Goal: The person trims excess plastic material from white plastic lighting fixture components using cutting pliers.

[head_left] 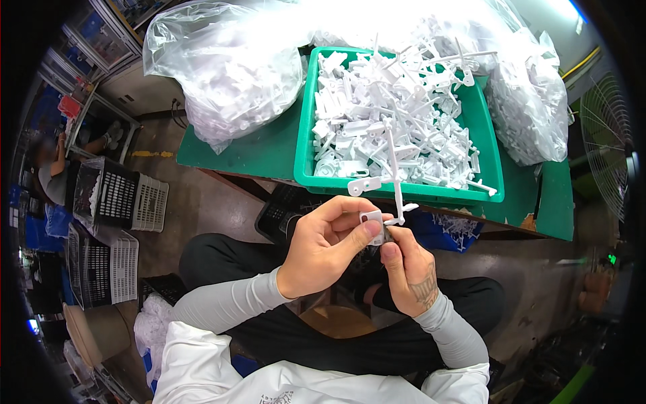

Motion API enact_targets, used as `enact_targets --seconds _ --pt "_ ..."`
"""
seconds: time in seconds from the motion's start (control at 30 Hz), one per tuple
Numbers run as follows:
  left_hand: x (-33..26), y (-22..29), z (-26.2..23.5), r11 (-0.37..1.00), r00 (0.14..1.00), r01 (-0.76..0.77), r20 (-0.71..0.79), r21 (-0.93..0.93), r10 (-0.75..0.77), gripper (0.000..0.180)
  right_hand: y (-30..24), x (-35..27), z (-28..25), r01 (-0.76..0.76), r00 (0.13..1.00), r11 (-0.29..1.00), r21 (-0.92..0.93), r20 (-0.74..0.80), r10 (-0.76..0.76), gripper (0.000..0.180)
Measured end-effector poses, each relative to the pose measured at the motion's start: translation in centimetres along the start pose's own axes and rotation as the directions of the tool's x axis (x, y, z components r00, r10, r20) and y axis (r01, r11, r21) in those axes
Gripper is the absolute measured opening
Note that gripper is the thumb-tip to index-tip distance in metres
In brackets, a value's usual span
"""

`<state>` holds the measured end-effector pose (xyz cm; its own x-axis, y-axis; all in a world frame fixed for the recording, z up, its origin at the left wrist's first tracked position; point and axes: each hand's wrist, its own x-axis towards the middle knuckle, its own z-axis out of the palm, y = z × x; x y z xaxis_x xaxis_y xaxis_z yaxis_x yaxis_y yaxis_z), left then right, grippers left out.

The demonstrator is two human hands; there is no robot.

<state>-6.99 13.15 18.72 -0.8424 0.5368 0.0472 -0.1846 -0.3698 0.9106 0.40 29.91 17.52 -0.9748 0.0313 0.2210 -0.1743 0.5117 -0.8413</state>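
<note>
My left hand is closed, thumb and fingers pinching a white moulded plastic part. That part hangs on a thin white sprue, which rises over the front rim of the green tray and carries another small flat white piece at its side. Close against the part is my right hand, its thumb pressed to the curled fingers. Something small and dark shows between the two hands, too hidden to name. Behind them the green tray is heaped with white plastic parts, several still on sprues.
Clear bags of white parts stand left and right of the tray on the green table. A blue bin with sprues sits below its edge. Crates stand at left, near another person; a fan is at right.
</note>
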Motion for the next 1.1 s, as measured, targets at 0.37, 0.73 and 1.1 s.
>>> enact_targets --seconds 0.37,0.73,1.1 --pt "0.4 -0.3 -0.5 0.968 0.988 -0.051 -0.131 0.244 0.085 0.032 -1.4 -0.1 0.3 -0.049 0.995 0.998 -0.034 0.083 0.051 0.023" --pt "-0.7 -0.5 0.2 0.888 0.962 -0.191 -0.100 0.419 0.254 0.025 -0.5 -0.3 0.5 0.076 0.996 0.989 0.124 -0.047 -0.071 0.047" --pt "-0.9 -0.5 0.5 0.864 0.973 -0.186 -0.033 0.468 0.228 0.026 0.2 -0.3 -0.5 0.013 1.000 0.997 0.082 0.012 -0.014 0.041"
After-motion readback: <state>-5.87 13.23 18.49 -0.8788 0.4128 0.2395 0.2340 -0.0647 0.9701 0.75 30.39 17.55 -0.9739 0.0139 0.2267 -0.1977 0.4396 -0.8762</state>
